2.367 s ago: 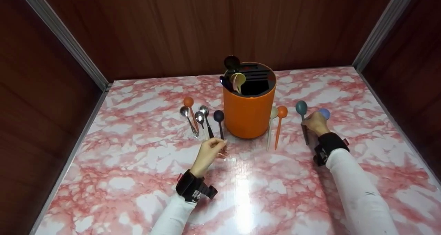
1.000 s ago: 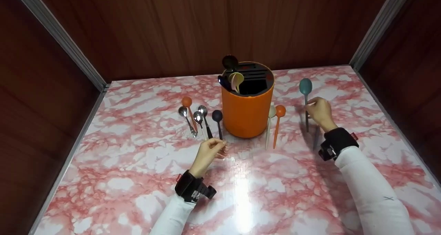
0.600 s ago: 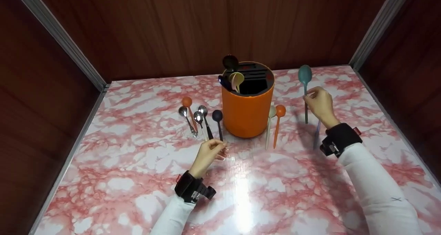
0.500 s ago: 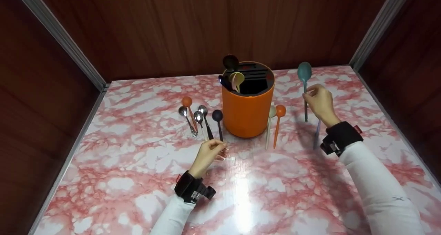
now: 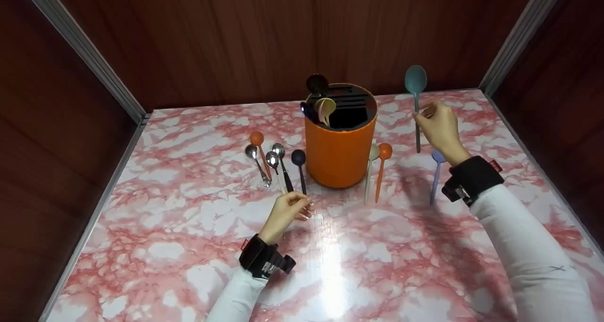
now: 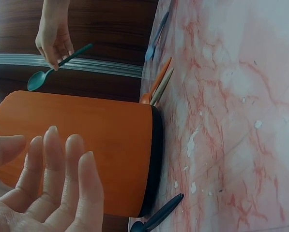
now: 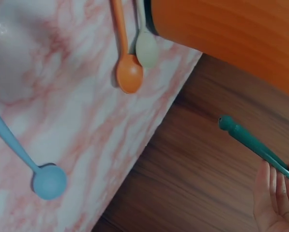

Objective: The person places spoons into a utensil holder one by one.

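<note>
We pinch the slim teal plastic spoon (image 5: 415, 91) in our right hand (image 5: 439, 128), left hand (image 5: 287, 212) apparently loosely curled, empty; such a light grip could drop it beside the round orange utensil holder (image 5: 340, 147).

The right hand (image 5: 439, 126) is raised, arm stretched forward in a white sleeve with a black wrist strap, its fingers pinching a thin handle. The left hand (image 5: 286, 212) rests low, fingers loosely curled, holding nothing.

Teal spoon handle (image 7: 253, 143) against hand (image 7: 275, 200), orange holder (image 7: 231, 34) above — orange (image 7: 129, 72), cream (image 7: 146, 47), blue spoons (image 7: 47, 181) on marble.
</note>
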A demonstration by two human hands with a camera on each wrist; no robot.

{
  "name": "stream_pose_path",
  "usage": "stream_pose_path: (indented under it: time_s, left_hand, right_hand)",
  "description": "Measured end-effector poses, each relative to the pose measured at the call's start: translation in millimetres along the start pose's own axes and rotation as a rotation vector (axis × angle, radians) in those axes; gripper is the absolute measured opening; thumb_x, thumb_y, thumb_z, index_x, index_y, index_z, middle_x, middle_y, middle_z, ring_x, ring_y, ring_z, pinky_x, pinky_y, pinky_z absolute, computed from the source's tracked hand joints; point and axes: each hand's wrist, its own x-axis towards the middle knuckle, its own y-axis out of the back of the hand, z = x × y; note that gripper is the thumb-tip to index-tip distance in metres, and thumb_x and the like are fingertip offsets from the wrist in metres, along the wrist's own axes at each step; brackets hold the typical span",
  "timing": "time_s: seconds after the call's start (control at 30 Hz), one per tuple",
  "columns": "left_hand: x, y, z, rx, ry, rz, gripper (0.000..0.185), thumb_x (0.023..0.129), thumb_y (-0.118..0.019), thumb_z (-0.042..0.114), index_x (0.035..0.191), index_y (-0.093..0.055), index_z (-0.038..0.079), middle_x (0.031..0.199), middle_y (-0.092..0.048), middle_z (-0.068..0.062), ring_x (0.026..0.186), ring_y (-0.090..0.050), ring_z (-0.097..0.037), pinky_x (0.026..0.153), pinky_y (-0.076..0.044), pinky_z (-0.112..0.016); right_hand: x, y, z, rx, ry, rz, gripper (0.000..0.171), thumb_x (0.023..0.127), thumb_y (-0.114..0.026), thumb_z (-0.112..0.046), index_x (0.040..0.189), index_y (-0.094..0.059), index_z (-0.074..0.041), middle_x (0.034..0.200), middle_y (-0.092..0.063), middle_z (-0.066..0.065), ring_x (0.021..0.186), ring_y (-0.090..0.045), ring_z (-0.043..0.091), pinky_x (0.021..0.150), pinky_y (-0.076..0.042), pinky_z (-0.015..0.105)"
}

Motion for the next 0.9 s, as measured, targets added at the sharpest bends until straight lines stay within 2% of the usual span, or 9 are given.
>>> stream_pose_path:
  time_s: [0.17, 0.4, 0.6, 0.8, 0.9]
  left_hand:
    - [0.3, -0.3, 0.0, 0.010, 0.008, -0.010, 0.024, 0.089, -0.051, 0.005, 0.103, -0.054, -0.014, 0.077, -0.065, -0.007, 0.063, -0.060, -0.010, 0.068, -0.057, -0.037]
    - [-0.2, -1.1, -0.1, 0.017, 0.010, -0.012, 0.023, 0.090, -0.050, 0.005, 0.102, -0.054, -0.014, 0.081, -0.066, -0.018, 0.063, -0.061, -0.012, 0.066, -0.057, -0.034]
    - [-0.4, -1.6, -0.9, 0.024, 0.017, -0.016, 0.023, 0.089, -0.051, 0.005, 0.101, -0.054, -0.014, 0.076, -0.065, -0.009, 0.063, -0.061, -0.013, 0.069, -0.057, -0.040]
    - [-0.2, -1.5, -2.8, 0.031, 0.008, -0.034, 0.023, 0.089, -0.053, 0.008, 0.099, -0.056, -0.012, 0.078, -0.065, -0.012, 0.064, -0.061, -0.014, 0.069, -0.056, -0.041]
    - [-0.5, -2.1, -2.6, 0.032, 0.009, -0.038, 0.023, 0.089, -0.052, 0.007, 0.099, -0.055, -0.013, 0.076, -0.065, -0.009, 0.064, -0.062, -0.014, 0.070, -0.056, -0.042]
  right_hand:
    - [3.3, 3.7, -9.3, -0.010, 0.035, 0.043, 0.029, 0.089, -0.056, -0.014, 0.107, -0.056, 0.009, 0.085, -0.059, 0.015, 0.054, -0.041, -0.016, 0.053, -0.036, 0.005]
    - [9.4, 8.4, -27.5, 0.016, 0.081, 0.122, 0.024, 0.087, -0.058, -0.010, 0.105, -0.057, 0.006, 0.076, -0.055, -0.002, 0.055, -0.043, -0.017, 0.056, -0.037, 0.006]
    - [12.6, 10.9, -46.8, 0.040, 0.133, 0.189, 0.022, 0.086, -0.060, -0.010, 0.101, -0.059, 0.007, 0.078, -0.059, 0.005, 0.059, -0.042, -0.013, 0.060, -0.036, 0.009]
    - [16.6, 9.5, -66.0, 0.082, 0.162, 0.219, 0.021, 0.085, -0.060, -0.008, 0.100, -0.059, 0.007, 0.071, -0.049, -0.012, 0.060, -0.042, -0.010, 0.060, -0.036, 0.011]
    - [18.3, 7.1, -74.2, 0.099, 0.180, 0.224, 0.020, 0.085, -0.060, -0.007, 0.100, -0.059, 0.007, 0.070, -0.047, -0.014, 0.059, -0.042, -0.009, 0.059, -0.036, 0.011]
